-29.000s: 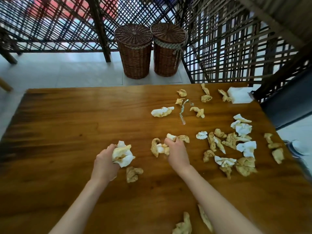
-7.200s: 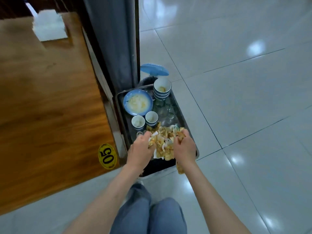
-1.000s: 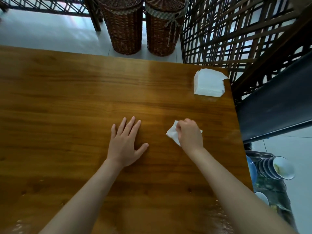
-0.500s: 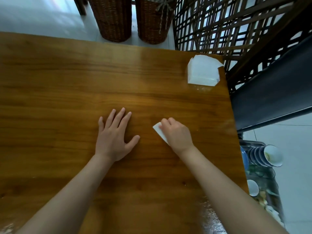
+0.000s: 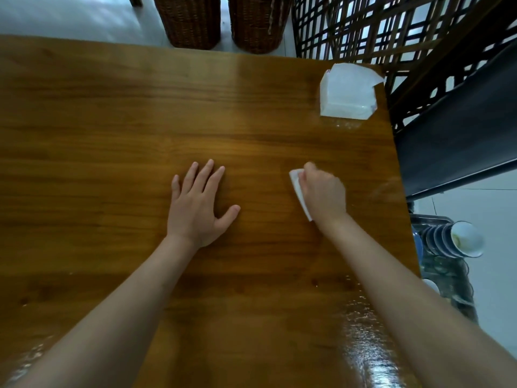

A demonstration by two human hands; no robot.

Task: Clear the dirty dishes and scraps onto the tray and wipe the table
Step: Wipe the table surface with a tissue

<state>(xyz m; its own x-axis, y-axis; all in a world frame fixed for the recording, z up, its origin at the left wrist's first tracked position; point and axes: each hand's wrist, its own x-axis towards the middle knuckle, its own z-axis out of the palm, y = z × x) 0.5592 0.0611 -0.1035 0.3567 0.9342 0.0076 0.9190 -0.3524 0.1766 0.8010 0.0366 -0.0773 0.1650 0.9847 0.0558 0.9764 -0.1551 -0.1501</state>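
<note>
The person leans over the wooden table (image 5: 112,130) with both arms out. The left hand (image 5: 197,208) lies flat on the wood, palm down, fingers spread and holding nothing. The right hand (image 5: 323,193) is curled over a white napkin (image 5: 298,191), pressing it onto the tabletop; a folded edge sticks out on the hand's left side. A stack of white napkins (image 5: 347,92) sits at the far right corner of the table. Past the right edge, down on the floor, the tray (image 5: 453,292) carries a stack of small bowls (image 5: 453,239) tipped on their side. 2 wicker baskets (image 5: 193,21) stand beyond the far edge, beside a wooden lattice screen (image 5: 372,26).
</note>
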